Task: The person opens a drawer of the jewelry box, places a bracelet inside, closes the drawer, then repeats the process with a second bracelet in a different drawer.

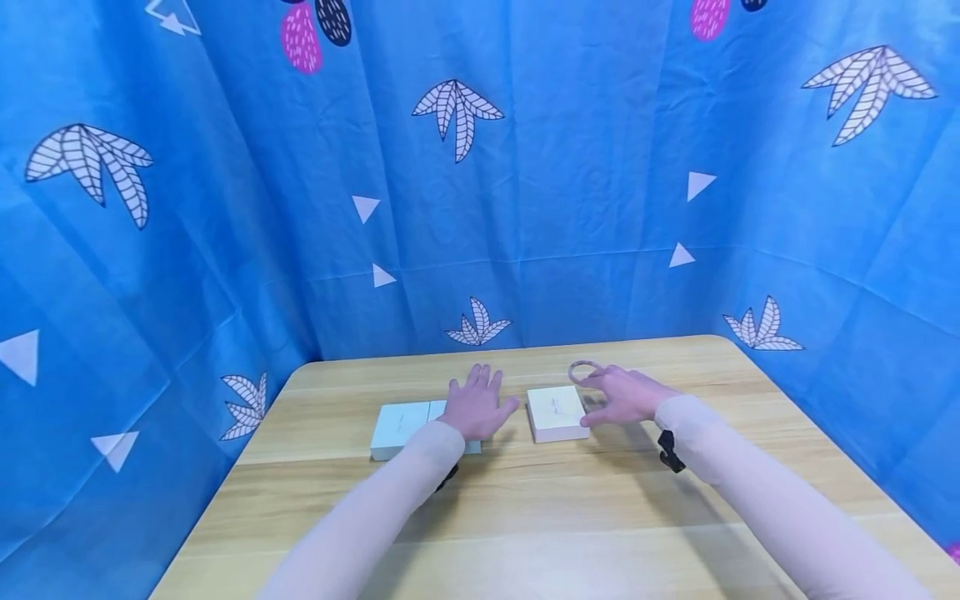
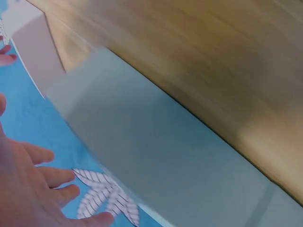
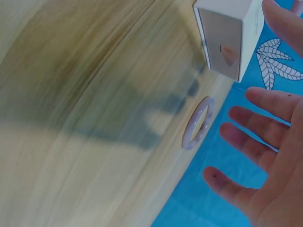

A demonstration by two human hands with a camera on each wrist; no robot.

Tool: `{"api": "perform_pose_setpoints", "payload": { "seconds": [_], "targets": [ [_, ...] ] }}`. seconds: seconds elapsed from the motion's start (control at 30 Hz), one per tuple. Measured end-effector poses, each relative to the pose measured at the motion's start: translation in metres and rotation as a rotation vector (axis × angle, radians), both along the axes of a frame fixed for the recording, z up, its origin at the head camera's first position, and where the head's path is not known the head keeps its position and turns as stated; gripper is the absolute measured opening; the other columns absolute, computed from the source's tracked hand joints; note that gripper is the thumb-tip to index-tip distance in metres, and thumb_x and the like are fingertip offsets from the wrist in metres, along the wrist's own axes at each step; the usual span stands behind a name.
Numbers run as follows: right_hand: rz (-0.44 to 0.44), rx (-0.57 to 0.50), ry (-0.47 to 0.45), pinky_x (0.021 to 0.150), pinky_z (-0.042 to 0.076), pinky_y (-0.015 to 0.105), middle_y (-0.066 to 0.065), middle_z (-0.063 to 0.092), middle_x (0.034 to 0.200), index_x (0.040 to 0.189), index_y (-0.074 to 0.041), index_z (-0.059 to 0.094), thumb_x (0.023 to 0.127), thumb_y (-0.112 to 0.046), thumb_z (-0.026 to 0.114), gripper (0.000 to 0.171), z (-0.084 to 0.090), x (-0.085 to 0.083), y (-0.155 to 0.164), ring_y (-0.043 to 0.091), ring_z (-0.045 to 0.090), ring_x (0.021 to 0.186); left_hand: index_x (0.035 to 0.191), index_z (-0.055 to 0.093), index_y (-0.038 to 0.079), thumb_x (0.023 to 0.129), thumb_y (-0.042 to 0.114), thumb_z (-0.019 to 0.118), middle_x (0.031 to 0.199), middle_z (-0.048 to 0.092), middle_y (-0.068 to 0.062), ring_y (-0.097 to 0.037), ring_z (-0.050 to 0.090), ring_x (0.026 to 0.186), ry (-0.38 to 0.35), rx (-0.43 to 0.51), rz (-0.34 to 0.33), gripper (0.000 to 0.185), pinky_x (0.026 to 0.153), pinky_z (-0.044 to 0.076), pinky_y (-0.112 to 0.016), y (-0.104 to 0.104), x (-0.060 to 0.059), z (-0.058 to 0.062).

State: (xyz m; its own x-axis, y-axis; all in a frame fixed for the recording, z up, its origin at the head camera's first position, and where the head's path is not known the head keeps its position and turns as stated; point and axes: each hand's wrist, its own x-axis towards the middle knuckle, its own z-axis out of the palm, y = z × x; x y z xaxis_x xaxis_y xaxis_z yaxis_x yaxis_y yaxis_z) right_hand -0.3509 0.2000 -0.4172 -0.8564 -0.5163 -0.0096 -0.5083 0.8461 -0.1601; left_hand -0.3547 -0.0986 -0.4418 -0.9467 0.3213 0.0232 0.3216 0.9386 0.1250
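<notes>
My left hand (image 1: 476, 408) is held with fingers spread over the right part of a light blue box (image 1: 399, 423), or two set side by side; a seam runs across its top. In the left wrist view the straight fingers are apart from the blue surface (image 2: 137, 123). A small white box (image 1: 557, 410) with faint lettering sits between the hands. My right hand (image 1: 622, 395) is just right of it, thumb close to its edge; contact cannot be told. A pale pink bangle (image 3: 190, 126) lies on the table near the right fingertips, not gripped.
The wooden table (image 1: 480, 517) ends at a blue curtain (image 1: 585, 183) with leaf prints, which also hangs along both sides. A black strap (image 1: 670, 452) is around the right wrist.
</notes>
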Motion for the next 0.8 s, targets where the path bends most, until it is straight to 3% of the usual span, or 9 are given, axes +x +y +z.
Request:
{"api": "perform_pose_setpoints", "payload": {
  "seconds": [0.23,0.4,0.57,0.8],
  "targets": [
    [-0.021,-0.019,-0.016,0.098,0.048,0.063,0.021,0.059,0.139,0.150,-0.017,0.050,0.081,-0.060,0.075,0.086,-0.006,0.000,0.008,0.041,0.056,0.126,0.161,0.027,0.014,0.100,0.065,0.025,0.169,0.018,-0.011,-0.029,0.012,0.157,-0.020,-0.028,0.008,0.079,0.119,0.016,-0.066,0.034,-0.003,-0.003],
    [0.000,-0.029,-0.013,0.097,0.048,0.064,0.023,0.060,0.136,0.146,-0.011,0.054,0.082,-0.056,0.075,0.081,-0.008,0.000,0.013,0.043,0.056,0.125,0.161,0.027,0.016,0.100,0.069,0.022,0.169,0.017,-0.009,-0.029,0.013,0.157,0.006,-0.070,0.005,0.080,0.118,0.020,-0.066,0.053,-0.007,-0.012],
    [0.018,-0.037,-0.021,0.100,0.046,0.064,0.024,0.060,0.137,0.143,-0.006,0.055,0.084,-0.053,0.075,0.079,-0.009,0.000,0.014,0.044,0.056,0.126,0.162,0.021,0.020,0.098,0.073,0.019,0.170,0.010,-0.009,-0.030,0.006,0.157,-0.011,-0.068,0.026,0.083,0.118,0.015,-0.068,0.067,-0.010,-0.019],
    [-0.006,-0.045,-0.037,0.103,0.043,0.065,0.024,0.056,0.142,0.145,-0.007,0.054,0.084,-0.053,0.075,0.080,-0.012,0.002,0.015,0.045,0.052,0.131,0.162,0.021,0.018,0.097,0.075,0.021,0.170,0.008,-0.010,-0.031,0.003,0.157,-0.028,-0.035,0.036,0.086,0.118,0.014,-0.070,0.082,-0.008,-0.021]
  ]
}}
